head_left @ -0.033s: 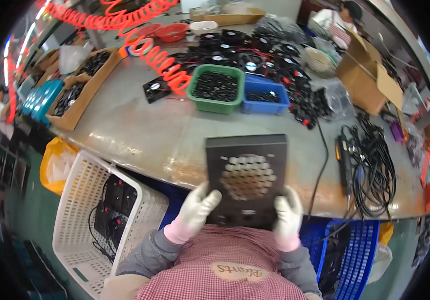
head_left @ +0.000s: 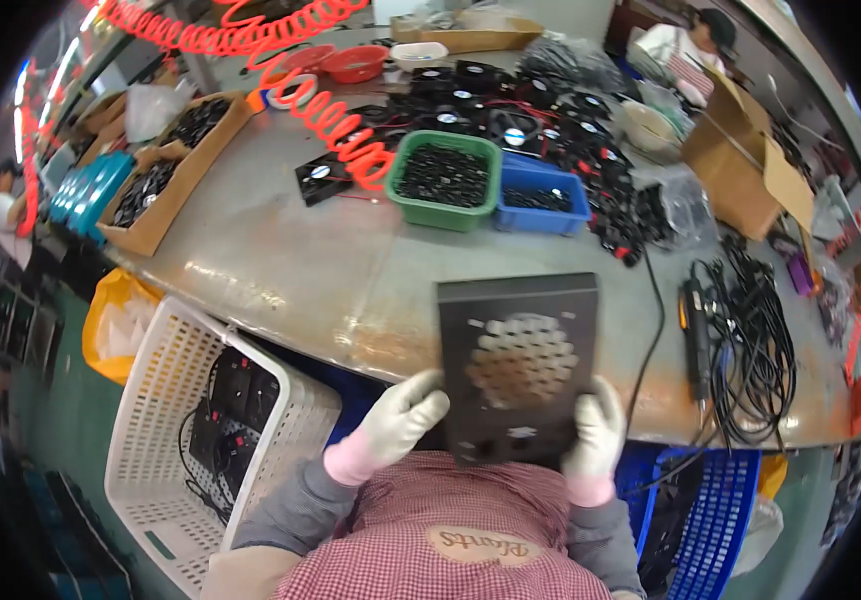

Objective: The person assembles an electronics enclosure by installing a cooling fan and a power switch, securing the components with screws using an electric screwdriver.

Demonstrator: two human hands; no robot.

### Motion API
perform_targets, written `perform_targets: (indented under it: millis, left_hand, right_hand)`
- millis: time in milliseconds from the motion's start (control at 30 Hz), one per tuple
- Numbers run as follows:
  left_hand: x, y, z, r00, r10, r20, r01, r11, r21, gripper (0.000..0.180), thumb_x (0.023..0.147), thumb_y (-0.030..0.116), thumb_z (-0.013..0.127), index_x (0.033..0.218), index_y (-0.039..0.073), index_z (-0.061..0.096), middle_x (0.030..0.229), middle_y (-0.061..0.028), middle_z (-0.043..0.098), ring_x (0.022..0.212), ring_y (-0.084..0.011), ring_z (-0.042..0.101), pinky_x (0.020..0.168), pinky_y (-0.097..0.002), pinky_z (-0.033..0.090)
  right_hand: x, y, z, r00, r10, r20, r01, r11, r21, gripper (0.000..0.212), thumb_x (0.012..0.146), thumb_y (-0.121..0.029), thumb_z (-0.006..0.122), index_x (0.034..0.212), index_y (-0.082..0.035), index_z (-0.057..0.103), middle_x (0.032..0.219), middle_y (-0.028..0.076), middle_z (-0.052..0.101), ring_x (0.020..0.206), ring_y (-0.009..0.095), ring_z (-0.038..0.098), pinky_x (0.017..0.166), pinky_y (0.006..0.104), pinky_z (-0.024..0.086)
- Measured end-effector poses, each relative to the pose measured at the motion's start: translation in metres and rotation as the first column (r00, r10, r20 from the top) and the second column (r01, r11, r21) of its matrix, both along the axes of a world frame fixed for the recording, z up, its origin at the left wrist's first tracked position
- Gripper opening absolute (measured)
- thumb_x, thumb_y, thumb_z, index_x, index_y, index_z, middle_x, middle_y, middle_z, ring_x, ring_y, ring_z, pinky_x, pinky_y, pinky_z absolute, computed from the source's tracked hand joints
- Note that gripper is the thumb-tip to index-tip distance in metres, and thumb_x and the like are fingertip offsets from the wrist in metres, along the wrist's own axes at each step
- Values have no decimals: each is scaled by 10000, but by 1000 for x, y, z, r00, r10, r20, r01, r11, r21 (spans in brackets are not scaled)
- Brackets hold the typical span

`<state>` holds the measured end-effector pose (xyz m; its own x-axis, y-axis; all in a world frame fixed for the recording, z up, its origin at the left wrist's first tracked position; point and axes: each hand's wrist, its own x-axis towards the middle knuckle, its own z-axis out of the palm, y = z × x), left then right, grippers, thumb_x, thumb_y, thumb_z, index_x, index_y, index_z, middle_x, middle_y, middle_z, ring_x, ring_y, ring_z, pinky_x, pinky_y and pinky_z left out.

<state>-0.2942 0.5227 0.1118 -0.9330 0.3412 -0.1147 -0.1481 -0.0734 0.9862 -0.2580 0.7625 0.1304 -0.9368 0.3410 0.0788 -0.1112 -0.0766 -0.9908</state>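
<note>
A black rectangular casing panel (head_left: 460,350) with a round patch of honeycomb vent holes stands upright in front of my apron, at the table's near edge. My right hand (head_left: 595,430), in a white glove with a pink cuff, grips its right edge, thumb in front; the other fingers are partly hidden. By the panel's left edge is my left hand (head_left: 398,420), gloved the same way. Its thumb and bent forefinger are a little apart, with the tips at or just off the edge. Beyond the panel are a green tub (head_left: 418,210) and a blue bin (head_left: 542,218) of small dark parts.
Black fans (head_left: 475,75) with cables are heaped at the back. A red coiled hose (head_left: 335,120) hangs over the table (head_left: 280,255). An electric screwdriver (head_left: 695,340) lies beside coiled black cables (head_left: 755,360). A white basket (head_left: 300,400) stands at left, a blue one (head_left: 718,520) at right.
The panel has shifted right together with my right hand. My left hand has come away from the panel's front, and its thumb no longer overlaps it. The whole view has shifted slightly.
</note>
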Motion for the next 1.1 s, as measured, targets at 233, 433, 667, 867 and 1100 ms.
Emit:
perform_targets:
  millis: [233, 433, 667, 867, 1100]
  left_hand:
    - [-178, -117, 16, 471, -81, -878, -793, 397, -462, 223, 808, 119, 641, 1013, 31, 629, 1070, -171, 596, 1026, -347, 555, 880, -446, 458]
    - [-255, -159, -6, 628, -108, -771, -765, 97, -637, 228, 765, 161, 715, 954, 57, 641, 1097, -154, 584, 1087, -329, 527, 918, -441, 442]
    - [-150, -203, -13, 600, -133, -789, -740, 280, -611, 154, 780, 125, 685, 866, 8, 631, 1089, -169, 586, 1057, -350, 533, 915, -447, 430]
    - [-58, -210, 57, 839, 376, -393, -523, 756, -394, 167, 952, 191, 577, 998, 31, 595, 969, 6, 585, 916, -92, 519, 804, -238, 416]
    - [-113, -186, 118, 912, -387, 137, 365, 610, -703, 391, 894, 336, 634, 1052, -21, 611, 945, -21, 616, 897, -115, 542, 811, -264, 440]
  right_hand:
    - [-13, 74, -33, 997, -24, -66, 4, 956, -293, 416, 1012, -305, 454, 1248, 32, 521, 1161, 82, 596, 1049, 155, 559, 942, 301, 424]
    - [-16, 64, -34, 993, -79, -90, 56, 971, -234, 428, 1007, -310, 466, 1268, 27, 491, 1193, 93, 575, 1063, 155, 546, 947, 305, 418]
    - [-17, 75, -49, 988, -115, -107, 79, 953, -293, 446, 1017, -309, 454, 1310, 27, 470, 1260, 101, 543, 1135, 166, 521, 997, 323, 400]
    - [-12, 84, -56, 990, -92, -106, 53, 943, -329, 447, 1029, -288, 416, 1369, 0, 447, 1313, 94, 526, 1175, 191, 519, 1027, 356, 398]
    - [-12, 93, -69, 978, -195, -70, 145, 886, -440, 435, 1007, -301, 473, 1341, -23, 487, 1318, 86, 539, 1173, 206, 531, 1034, 378, 397]
